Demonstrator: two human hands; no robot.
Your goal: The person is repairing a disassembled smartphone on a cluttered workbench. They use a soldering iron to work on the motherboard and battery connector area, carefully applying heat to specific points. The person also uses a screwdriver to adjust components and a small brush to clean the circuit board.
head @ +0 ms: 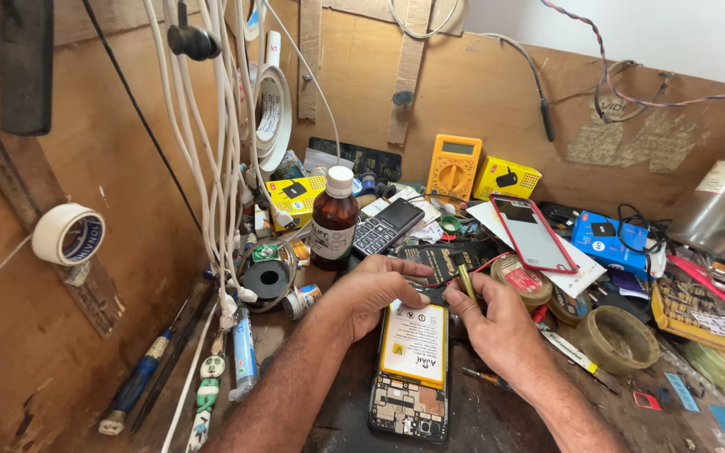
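Note:
An opened smartphone (410, 394) lies back-up on the dark bench, its yellow-edged white battery (415, 342) and circuit board exposed. My left hand (368, 289) rests on the phone's far end, fingers curled over its top edge. My right hand (492, 323) holds a thin yellowish probe (466, 281) upright between thumb and fingers, its tip down at the phone's top right corner. Both hands nearly touch above the battery.
A brown glass bottle (334, 220), a keypad phone (388, 226), a yellow multimeter (454, 166), yellow boxes (506, 178), a red-framed phone screen (532, 234), tape rolls (617, 337) and a blue box (607, 234) crowd the bench. White cables (218, 151) hang left; screwdrivers (138, 383) lie below.

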